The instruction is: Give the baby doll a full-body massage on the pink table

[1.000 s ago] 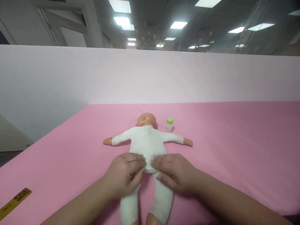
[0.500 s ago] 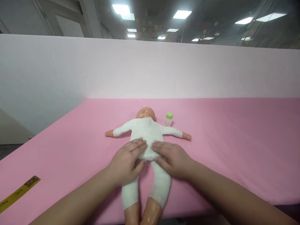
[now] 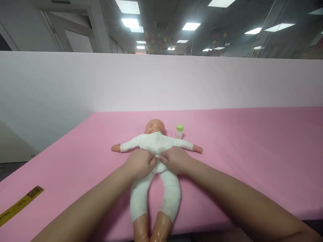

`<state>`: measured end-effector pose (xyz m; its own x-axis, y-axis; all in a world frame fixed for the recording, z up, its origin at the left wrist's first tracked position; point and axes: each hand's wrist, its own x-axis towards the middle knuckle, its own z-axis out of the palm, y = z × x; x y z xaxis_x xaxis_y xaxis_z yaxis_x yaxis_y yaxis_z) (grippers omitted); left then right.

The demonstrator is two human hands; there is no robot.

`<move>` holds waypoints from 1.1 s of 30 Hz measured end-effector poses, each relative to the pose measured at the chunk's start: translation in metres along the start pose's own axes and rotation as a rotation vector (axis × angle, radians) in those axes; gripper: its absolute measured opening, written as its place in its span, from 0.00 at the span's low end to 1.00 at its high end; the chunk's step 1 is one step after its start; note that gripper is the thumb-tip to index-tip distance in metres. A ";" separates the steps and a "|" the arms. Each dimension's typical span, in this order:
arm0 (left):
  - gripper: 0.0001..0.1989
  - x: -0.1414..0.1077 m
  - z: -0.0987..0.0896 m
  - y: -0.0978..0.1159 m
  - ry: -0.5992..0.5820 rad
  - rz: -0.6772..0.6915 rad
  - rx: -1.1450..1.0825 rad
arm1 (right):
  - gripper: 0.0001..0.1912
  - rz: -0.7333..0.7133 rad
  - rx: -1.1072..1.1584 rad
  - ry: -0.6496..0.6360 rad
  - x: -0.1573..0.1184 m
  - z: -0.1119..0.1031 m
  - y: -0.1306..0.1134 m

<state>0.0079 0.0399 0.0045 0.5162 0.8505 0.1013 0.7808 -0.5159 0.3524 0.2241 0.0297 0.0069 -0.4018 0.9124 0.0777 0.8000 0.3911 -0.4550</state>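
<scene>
Single head-worn view, looking forward and down across the pink tabletop [image 3: 227,144].
From where I'm standing, the camera sits up at the wearer's head, on the tabletop's near side, facing the white panel [image 3: 161,80] behind it. It's close enough that both forearms run in from the bottom corners, with the doll [image 3: 156,143] mid-frame in the lower half; the view is wide enough to catch ceiling lights [image 3: 191,26] above the panel.
</scene>
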 end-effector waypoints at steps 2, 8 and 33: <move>0.22 0.004 0.002 0.002 0.002 -0.070 0.039 | 0.23 0.027 -0.057 0.033 0.004 0.003 0.000; 0.17 -0.010 0.004 0.003 0.130 0.008 0.036 | 0.15 -0.099 -0.129 0.167 -0.007 0.011 0.007; 0.18 -0.006 0.008 -0.001 0.160 0.023 0.113 | 0.16 -0.114 0.085 0.211 0.000 0.016 0.017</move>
<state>0.0070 0.0345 -0.0038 0.4790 0.8390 0.2581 0.8087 -0.5362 0.2421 0.2307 0.0343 -0.0146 -0.3780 0.8716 0.3122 0.7111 0.4893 -0.5049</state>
